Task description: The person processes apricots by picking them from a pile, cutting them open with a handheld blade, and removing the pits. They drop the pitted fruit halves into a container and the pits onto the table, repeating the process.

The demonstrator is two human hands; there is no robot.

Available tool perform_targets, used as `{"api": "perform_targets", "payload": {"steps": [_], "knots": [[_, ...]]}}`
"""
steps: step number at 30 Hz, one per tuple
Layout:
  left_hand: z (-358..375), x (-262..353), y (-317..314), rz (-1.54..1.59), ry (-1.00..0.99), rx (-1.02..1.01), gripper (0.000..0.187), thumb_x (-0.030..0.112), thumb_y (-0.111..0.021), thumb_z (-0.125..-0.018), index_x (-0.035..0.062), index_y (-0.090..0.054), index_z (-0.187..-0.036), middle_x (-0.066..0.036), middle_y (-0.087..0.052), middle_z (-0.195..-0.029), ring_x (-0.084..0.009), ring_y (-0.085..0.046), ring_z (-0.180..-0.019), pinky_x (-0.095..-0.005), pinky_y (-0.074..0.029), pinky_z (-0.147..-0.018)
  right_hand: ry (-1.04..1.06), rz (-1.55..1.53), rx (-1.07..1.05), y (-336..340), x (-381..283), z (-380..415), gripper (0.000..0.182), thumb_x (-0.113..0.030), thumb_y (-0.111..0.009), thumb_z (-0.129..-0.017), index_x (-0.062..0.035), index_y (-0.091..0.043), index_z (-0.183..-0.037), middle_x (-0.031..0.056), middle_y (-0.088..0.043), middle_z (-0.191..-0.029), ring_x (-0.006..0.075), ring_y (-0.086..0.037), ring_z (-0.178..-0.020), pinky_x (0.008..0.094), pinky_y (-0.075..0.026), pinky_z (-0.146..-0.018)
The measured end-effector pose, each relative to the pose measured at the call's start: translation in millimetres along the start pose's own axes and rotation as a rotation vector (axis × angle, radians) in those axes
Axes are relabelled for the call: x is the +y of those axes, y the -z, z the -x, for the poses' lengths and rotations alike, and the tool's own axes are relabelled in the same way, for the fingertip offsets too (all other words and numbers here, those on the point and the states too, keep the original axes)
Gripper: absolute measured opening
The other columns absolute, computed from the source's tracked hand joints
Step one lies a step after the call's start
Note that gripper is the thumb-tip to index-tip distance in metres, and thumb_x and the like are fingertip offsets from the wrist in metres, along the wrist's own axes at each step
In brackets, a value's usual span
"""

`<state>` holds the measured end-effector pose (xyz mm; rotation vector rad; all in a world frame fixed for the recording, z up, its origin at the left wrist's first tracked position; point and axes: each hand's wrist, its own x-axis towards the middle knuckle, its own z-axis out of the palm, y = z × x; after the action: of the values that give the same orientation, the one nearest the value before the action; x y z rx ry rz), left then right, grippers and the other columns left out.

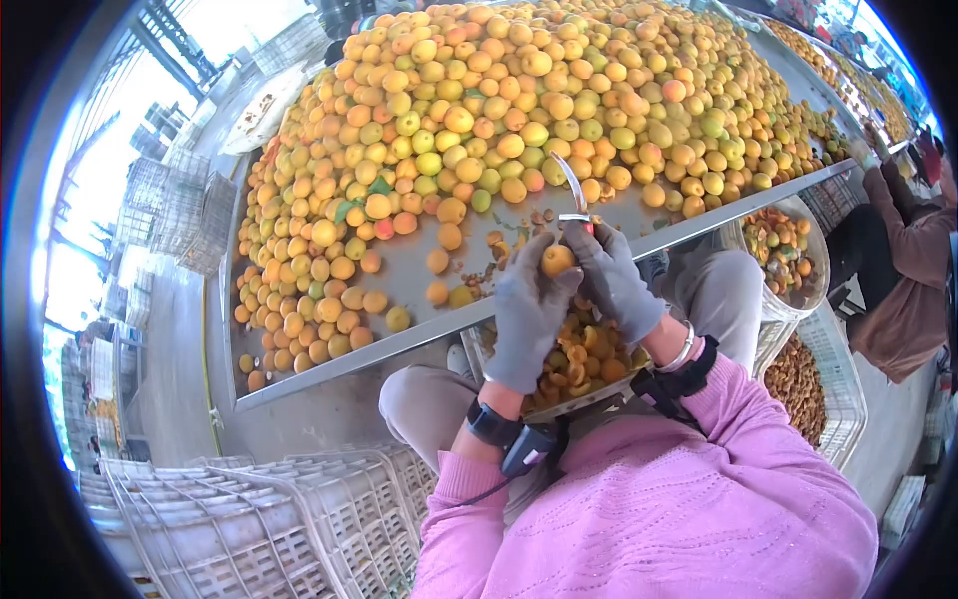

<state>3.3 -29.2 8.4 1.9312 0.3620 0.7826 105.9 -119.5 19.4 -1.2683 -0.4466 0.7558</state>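
My left hand (527,317), in a grey glove, is closed around an apricot (557,262) near the table's front edge. Beside it, my gloved right hand (617,285) grips a small curved knife (572,187), its blade pointing up and away from me over the table. A bit of red handle shows at the grip; the rest is hidden by the fingers. The two hands are close together, with the apricot between them. Below them, between my knees, sits a container of apricot halves (571,361). A large heap of whole apricots (499,110) covers most of the metal table (394,347).
White plastic crates (289,509) stand at my left and behind. To the right are a bucket of apricot scraps (776,245) and a crate of brown pits (795,384). Another person (913,240) sits farther right. Crate stacks (175,210) line the left.
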Motion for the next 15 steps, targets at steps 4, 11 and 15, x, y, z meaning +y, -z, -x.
{"api": "perform_targets", "payload": {"steps": [4, 11, 15], "knots": [[4.2, 20.6, -0.2, -0.085, -0.181, 0.022, 0.036, 0.018, -0.062, -0.094, -0.0048, -0.057, -0.121, -0.02, -0.063, -0.109, -0.0327, -0.061, -0.101, -0.0387, -0.047, -0.091, 0.082, 0.013, 0.137, -0.6, -5.3, -1.8, 0.038, -0.031, -0.06, -0.098, 0.0031, -0.064, -0.113, 0.0027, -0.065, -0.091, 0.0075, -0.058, -0.082, 0.0224, -0.049, -0.069], [11.7, 6.9, -6.5, 0.067, -0.041, 0.065, 0.032, 0.025, -0.056, -0.098, -0.0007, -0.056, -0.116, -0.017, -0.063, -0.09, -0.0282, -0.062, -0.077, -0.0402, -0.047, -0.066, 0.28, 0.025, 0.19, -20.7, 3.6, 1.4, 0.022, -0.021, -0.066, -0.093, 0.0003, -0.064, -0.091, -0.0019, -0.063, -0.08, 0.006, -0.052, -0.07, 0.0249, -0.045, -0.063], [11.9, -4.9, -10.5, 0.799, 0.365, 0.034, 0.026, 0.029, -0.05, -0.103, 0.0047, -0.059, -0.11, 0.0, -0.06, -0.082, -0.008, -0.056, -0.07, -0.0209, -0.044, -0.06, 0.511, 0.38, 0.181, -17.5, 6.7, -5.5, 0.018, -0.015, -0.069, -0.089, -0.0005, -0.062, -0.082, -0.0024, -0.06, -0.073, 0.0066, -0.05, -0.068, 0.0268, -0.042, -0.058]]}}
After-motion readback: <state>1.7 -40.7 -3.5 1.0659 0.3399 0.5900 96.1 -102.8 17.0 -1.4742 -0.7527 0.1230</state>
